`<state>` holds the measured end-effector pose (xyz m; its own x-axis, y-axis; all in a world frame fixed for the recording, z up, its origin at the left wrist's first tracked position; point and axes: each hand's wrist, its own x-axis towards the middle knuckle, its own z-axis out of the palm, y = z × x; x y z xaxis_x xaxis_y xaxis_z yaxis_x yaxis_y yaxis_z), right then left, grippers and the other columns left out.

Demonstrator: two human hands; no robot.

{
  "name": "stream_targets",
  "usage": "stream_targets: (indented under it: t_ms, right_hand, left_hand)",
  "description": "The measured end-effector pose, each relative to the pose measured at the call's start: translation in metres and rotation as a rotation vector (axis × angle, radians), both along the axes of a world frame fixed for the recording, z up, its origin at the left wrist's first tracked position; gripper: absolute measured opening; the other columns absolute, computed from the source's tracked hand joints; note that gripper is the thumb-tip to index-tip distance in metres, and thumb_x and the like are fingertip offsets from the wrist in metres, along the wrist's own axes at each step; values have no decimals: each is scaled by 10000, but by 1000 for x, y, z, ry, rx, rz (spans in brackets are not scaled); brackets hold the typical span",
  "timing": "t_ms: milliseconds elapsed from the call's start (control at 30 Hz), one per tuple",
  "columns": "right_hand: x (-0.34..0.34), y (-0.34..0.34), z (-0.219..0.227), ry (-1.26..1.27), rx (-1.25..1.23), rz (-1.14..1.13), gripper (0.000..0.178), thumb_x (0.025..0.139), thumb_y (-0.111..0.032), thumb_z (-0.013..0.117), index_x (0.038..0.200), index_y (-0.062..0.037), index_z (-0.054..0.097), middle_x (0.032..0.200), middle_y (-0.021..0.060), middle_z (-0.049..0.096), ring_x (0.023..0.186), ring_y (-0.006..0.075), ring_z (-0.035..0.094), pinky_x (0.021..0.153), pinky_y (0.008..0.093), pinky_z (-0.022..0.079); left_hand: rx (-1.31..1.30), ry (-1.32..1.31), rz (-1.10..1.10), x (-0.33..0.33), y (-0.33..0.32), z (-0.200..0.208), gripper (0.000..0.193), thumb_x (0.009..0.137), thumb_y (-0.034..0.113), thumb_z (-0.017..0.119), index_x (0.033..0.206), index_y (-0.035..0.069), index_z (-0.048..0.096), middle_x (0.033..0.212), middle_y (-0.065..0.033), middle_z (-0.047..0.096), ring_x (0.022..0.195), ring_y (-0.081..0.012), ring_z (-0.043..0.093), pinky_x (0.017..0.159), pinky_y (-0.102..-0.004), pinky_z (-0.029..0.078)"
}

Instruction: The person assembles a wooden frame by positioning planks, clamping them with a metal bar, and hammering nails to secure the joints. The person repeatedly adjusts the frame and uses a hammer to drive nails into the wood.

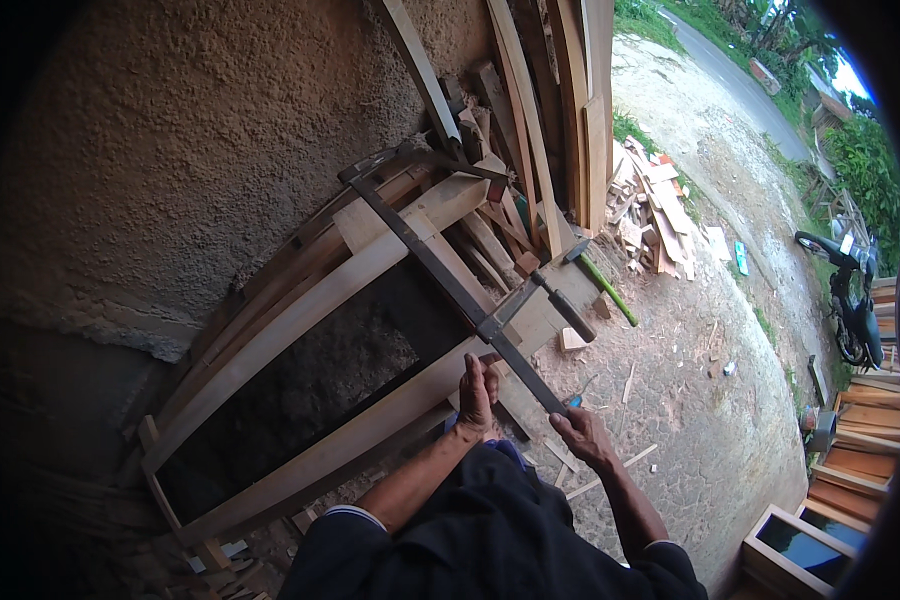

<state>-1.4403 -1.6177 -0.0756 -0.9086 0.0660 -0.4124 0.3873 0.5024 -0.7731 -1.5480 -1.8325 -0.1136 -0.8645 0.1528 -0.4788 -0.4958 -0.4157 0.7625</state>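
Observation:
A long metal bar clamp (435, 265) lies across a wooden frame (305, 285), from its far rail to its near rail. My right hand (582, 437) is closed round the near end of the clamp's bar. My left hand (478, 398) is beside the near rail, left of the bar, thumb up and fingers curled; what they hold, if anything, is hidden. The clamp's dark screw handle (570, 318) sticks out to the right of the bar, with neither hand on it. A hammer (607, 290) with a bright green handle rests at the frame's right end.
Long boards (575, 120) lean upright at the back beside a rough wall (220, 120). Wood offcuts (660, 215) are heaped on the ground behind, with thin strips (610, 473) near my right arm. A motorcycle (850, 295) and a glazed wooden frame (805, 545) stand at the right.

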Motion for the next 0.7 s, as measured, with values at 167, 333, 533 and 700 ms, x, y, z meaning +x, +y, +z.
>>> stream_targets:
  t_ms: [167,333,533,700]
  right_hand:
    - [46,-34,11,-103,70,10,609,947,-555,595,777,29,559,590,172,480,560,241,479,554,438,372]
    - [73,-49,9,-101,46,8,594,945,-527,622,743,24,528,582,198,498,551,298,517,567,451,401]
    - [77,-53,14,-148,50,13,545,943,-481,642,768,27,556,619,231,549,606,377,592,600,480,430]
    - [78,-60,14,-103,20,-20,594,938,-522,632,742,32,550,589,185,479,565,228,444,554,439,362]
  left_hand:
    - [-157,-149,107,-7,-8,-4,642,1012,623,464,1139,22,652,766,-6,498,680,-99,442,587,-276,374]
    - [-136,-63,123,3,-11,-10,838,977,616,529,1537,14,368,1543,-147,406,1443,-232,320,1181,-379,296]
    - [-57,-329,143,3,-19,6,815,897,681,586,1470,114,466,1322,-13,580,849,-79,560,581,-246,294]
    - [-57,-302,156,7,-24,-3,720,929,625,590,1305,11,601,1224,-74,615,972,-137,577,684,-260,488]
